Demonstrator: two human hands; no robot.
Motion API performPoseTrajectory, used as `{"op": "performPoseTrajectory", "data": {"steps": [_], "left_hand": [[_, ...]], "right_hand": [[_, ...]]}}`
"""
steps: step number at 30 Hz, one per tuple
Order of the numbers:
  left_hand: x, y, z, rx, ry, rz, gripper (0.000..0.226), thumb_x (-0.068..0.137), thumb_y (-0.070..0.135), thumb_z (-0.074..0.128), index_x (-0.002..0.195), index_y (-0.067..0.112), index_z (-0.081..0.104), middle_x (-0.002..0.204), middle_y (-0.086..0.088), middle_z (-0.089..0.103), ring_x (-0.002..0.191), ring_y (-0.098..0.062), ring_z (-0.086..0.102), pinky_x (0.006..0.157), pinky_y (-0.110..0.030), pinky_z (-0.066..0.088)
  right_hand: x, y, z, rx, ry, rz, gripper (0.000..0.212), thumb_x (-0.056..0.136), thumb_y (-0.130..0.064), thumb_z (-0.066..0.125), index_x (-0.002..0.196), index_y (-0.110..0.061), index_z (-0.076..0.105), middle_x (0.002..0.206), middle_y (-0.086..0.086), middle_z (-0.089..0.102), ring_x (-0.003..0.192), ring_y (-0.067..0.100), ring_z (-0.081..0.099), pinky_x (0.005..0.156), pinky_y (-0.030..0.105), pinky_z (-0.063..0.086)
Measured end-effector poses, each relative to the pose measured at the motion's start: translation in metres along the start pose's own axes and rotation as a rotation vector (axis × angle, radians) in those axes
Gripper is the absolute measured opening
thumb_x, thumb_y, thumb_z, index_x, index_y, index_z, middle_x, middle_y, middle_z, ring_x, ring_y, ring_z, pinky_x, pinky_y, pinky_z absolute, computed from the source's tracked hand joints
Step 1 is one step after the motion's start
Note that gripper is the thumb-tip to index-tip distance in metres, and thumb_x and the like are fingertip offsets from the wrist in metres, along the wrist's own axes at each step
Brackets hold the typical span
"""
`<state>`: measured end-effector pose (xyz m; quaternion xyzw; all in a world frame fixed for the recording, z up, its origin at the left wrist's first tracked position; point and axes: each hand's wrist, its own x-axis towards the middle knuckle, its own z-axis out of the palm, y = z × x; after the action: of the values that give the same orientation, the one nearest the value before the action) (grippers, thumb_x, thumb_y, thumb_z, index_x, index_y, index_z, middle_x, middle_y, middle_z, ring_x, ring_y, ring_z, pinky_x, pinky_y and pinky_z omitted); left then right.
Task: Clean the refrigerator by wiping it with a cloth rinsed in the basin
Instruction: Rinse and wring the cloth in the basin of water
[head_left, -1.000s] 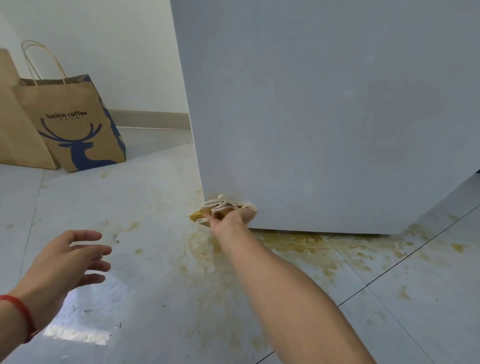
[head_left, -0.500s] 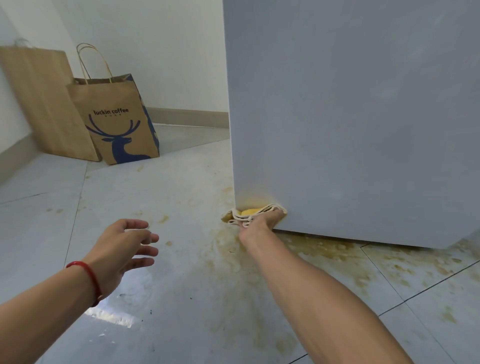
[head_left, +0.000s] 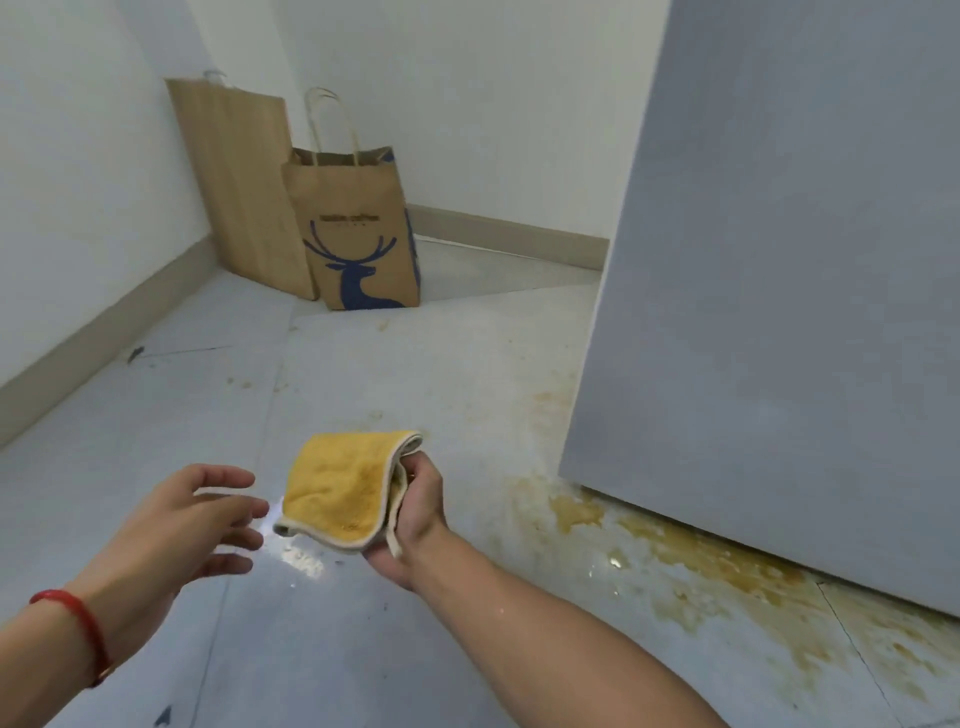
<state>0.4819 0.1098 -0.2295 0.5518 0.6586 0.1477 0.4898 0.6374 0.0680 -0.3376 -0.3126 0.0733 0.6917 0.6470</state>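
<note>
The grey refrigerator (head_left: 779, 291) fills the right side, its flat side panel facing me and its lower corner resting on the floor. My right hand (head_left: 418, 512) grips a folded yellow cloth (head_left: 340, 488) with a cream border, held up in the air to the left of the refrigerator's corner. The cloth's face shows brownish smudges. My left hand (head_left: 176, 525) hovers just left of the cloth with its fingers spread and nothing in it; a red band circles its wrist. No basin is in view.
Brown-yellow stains (head_left: 691, 561) spread over the grey floor tiles along the refrigerator's base. Two brown paper bags (head_left: 353, 228) stand in the far corner, one printed with a blue deer. White walls with beige skirting close off the left and back.
My right hand has pulled the cloth away from the refrigerator's bottom corner and lifted it toward me. The view has swung left. My left hand has come closer to the cloth.
</note>
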Motion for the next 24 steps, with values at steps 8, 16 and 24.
{"op": "performPoseTrajectory", "data": {"steps": [8, 16, 24], "left_hand": [[-0.066, -0.036, -0.133, -0.215, 0.317, -0.166, 0.014, 0.098, 0.025, 0.053, 0.107, 0.017, 0.059, 0.103, -0.004, 0.062, 0.088, -0.022, 0.063, 0.082, -0.047, 0.062], [-0.205, -0.141, -0.274, -0.367, 0.797, -0.154, 0.01, 0.089, 0.012, 0.075, 0.089, 0.004, 0.069, 0.076, -0.013, 0.069, 0.061, -0.022, 0.058, 0.056, -0.03, 0.047], [-0.301, -0.269, -0.387, -0.685, 1.127, -0.409, 0.009, 0.097, 0.021, 0.067, 0.094, 0.014, 0.062, 0.092, -0.011, 0.066, 0.081, -0.026, 0.06, 0.071, -0.036, 0.052]], "right_hand": [[-0.036, 0.078, 0.137, -0.278, -0.368, 0.405, 0.075, 0.095, -0.054, 0.033, 0.142, 0.0, 0.059, 0.145, 0.029, 0.056, 0.134, 0.049, 0.053, 0.12, 0.065, 0.029], [-0.092, 0.24, 0.264, -0.63, -0.795, 0.615, 0.048, 0.106, -0.033, 0.042, 0.126, -0.001, 0.071, 0.125, 0.024, 0.071, 0.115, 0.038, 0.069, 0.099, 0.047, 0.058], [-0.149, 0.4, 0.317, -1.534, -1.259, -0.295, 0.063, 0.079, 0.006, 0.049, 0.128, -0.027, 0.07, 0.123, -0.005, 0.069, 0.105, 0.012, 0.065, 0.071, 0.004, 0.049]]}}
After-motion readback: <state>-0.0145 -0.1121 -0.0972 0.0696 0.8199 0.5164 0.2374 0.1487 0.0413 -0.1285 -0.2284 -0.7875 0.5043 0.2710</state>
